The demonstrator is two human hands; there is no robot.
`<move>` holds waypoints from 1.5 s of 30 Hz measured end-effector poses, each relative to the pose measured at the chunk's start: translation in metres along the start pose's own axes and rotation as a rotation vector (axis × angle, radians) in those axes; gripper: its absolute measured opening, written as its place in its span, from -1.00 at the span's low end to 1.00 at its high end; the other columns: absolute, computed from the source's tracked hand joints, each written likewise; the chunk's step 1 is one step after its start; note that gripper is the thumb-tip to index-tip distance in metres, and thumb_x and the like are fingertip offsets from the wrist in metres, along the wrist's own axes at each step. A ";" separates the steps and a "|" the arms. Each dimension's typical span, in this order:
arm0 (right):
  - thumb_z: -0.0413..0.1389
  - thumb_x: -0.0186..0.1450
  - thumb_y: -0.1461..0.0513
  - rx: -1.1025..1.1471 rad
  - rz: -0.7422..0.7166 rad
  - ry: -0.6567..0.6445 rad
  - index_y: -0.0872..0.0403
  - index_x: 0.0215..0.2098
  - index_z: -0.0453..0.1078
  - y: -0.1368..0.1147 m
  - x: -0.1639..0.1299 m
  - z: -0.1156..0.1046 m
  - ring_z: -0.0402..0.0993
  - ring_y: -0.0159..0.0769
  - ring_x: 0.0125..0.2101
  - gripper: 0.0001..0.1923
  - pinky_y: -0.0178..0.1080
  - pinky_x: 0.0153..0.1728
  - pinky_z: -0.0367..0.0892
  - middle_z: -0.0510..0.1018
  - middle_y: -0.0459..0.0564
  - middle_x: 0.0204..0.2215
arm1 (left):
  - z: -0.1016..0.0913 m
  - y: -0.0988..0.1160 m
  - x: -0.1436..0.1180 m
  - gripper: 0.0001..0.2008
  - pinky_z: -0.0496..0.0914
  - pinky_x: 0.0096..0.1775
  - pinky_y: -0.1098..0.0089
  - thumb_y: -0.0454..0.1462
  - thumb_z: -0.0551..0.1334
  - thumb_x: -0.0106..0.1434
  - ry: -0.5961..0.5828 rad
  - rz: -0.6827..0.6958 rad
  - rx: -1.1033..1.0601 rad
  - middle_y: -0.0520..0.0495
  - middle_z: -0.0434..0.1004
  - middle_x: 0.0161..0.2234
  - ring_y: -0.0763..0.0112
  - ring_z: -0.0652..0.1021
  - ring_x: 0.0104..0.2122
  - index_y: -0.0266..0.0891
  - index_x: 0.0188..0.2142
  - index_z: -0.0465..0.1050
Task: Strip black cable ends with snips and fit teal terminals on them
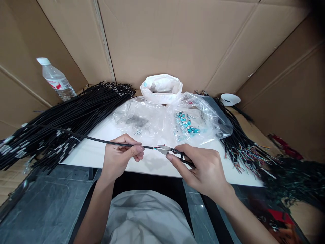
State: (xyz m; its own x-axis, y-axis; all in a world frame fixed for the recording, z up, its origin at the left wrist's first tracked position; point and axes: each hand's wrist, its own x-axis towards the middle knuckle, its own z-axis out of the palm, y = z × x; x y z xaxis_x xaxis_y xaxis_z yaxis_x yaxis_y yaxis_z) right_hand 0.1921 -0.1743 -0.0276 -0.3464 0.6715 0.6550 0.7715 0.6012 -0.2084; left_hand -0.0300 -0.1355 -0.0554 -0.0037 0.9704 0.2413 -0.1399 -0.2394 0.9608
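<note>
Pinched between the thumb and fingers of my left hand [123, 154] is a black cable [93, 139], which runs off to the left over a pile of similar ones. Thin coloured wires [158, 147] stick out of its stripped right end. My right hand [203, 166] grips small thread snips [177, 152] with black handles. Their pointed blades are parted and lie at the bare wires; whether they touch them I cannot tell.
Black cables [83, 108] are heaped at the left by a water bottle [57, 79]. Clear plastic bags [142, 118] hold grey bits and turquoise pieces [188, 123]. Behind stands a white bag [161, 88]. More stripped cables [241, 149] and a white bowl [230, 99] sit right; cardboard walls [172, 40] enclose the table.
</note>
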 end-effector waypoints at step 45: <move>0.37 0.13 -0.06 1.433 0.883 -0.080 0.08 -0.51 0.34 -0.003 0.001 0.054 -0.22 -0.53 -0.63 -0.55 -0.30 -0.60 -0.25 -0.01 -0.29 -0.66 | -0.018 -0.020 -0.006 -0.85 0.48 -0.49 0.44 -0.23 0.50 0.17 -0.324 0.060 -0.157 -0.05 0.55 -0.56 0.39 0.58 -0.56 -0.23 -0.42 0.61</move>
State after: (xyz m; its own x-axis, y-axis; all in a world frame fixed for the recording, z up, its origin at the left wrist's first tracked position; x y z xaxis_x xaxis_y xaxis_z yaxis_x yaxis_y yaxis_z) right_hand 0.1605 -0.1519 -0.0654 -0.1628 0.9858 -0.0407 -0.3263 -0.0927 -0.9407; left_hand -0.0454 -0.1361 -0.0782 0.2935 0.8888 0.3519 -0.2992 -0.2642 0.9169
